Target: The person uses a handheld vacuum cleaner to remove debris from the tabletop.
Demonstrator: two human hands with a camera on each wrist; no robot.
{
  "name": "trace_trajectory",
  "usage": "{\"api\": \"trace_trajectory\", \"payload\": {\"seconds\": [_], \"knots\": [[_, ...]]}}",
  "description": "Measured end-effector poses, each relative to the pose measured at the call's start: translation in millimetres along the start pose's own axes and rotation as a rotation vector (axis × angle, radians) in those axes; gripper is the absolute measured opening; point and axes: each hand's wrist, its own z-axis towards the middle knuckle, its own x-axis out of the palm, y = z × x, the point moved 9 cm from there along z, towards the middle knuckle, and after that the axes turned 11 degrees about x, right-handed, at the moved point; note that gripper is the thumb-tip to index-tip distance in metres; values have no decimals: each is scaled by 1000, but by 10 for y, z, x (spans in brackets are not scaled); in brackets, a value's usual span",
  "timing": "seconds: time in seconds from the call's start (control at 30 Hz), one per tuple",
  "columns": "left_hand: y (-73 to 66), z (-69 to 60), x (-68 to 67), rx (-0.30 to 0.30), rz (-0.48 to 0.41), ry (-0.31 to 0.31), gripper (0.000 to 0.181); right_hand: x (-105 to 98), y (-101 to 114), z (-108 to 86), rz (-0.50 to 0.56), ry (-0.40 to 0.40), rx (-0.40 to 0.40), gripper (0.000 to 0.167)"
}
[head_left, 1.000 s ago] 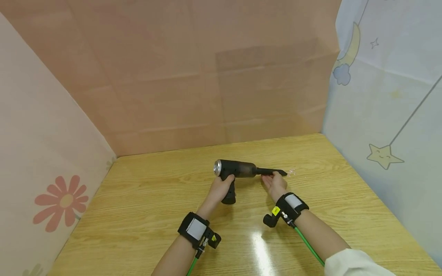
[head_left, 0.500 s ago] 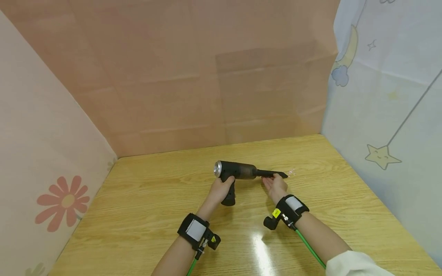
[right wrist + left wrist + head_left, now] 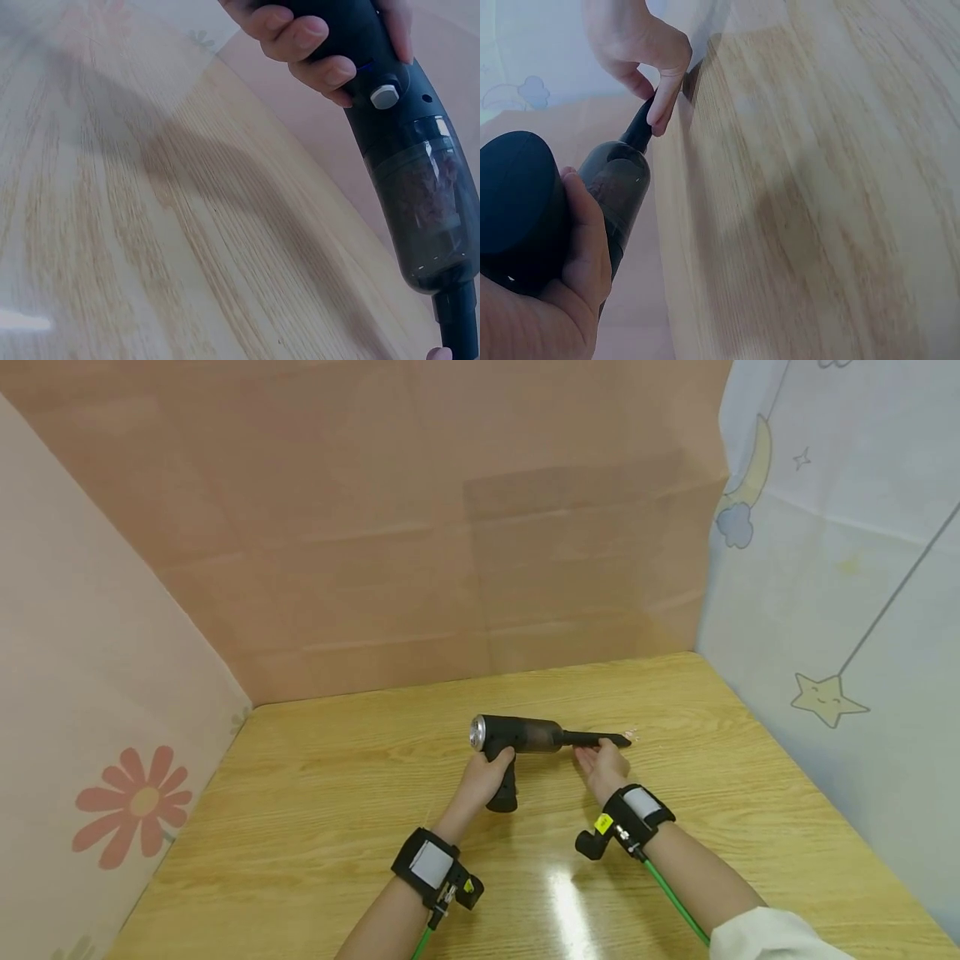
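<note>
A black handheld vacuum cleaner lies level above the wooden table, its nozzle pointing right. My left hand grips its handle, fingers curled round it in the right wrist view. My right hand pinches the nozzle near its tip, thumb on the near side; the left wrist view shows its fingers around the nozzle. Small pinkish bits lie at the nozzle tip, partly hidden by it. Through the clear dust cup some pinkish matter shows. A silver button sits near my left fingers.
The wood-grain table spreads out on all sides. A brown sheet stands behind it, with a flower-printed panel at left and a star-and-moon panel at right. Green cables run from both wrist cameras.
The vacuum cleaner and both hands have shifted slightly right and a little nearer. The nozzle tip now covers part of the pinkish bits, and fewer of them show.
</note>
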Motion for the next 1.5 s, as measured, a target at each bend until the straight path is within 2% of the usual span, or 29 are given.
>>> {"api": "trace_trajectory", "payload": {"seconds": [0.37,0.6,0.83,1.17,1.5], "knots": [[-13,24,78,-39,-27,6,41,-26,70,7,29,-6,18,44],[-28,62,128,-60,-98,0,40,-32,100,58,58,5,28,46],[-78,44,169,-52,-80,-2,49,-38,118,75,88,1,49,47],[-57,60,186,-60,-38,-6,54,-30,152,82,76,8,54,45],[-36,76,215,-67,-57,2,52,-14,184,163,77,25,70,47]]}}
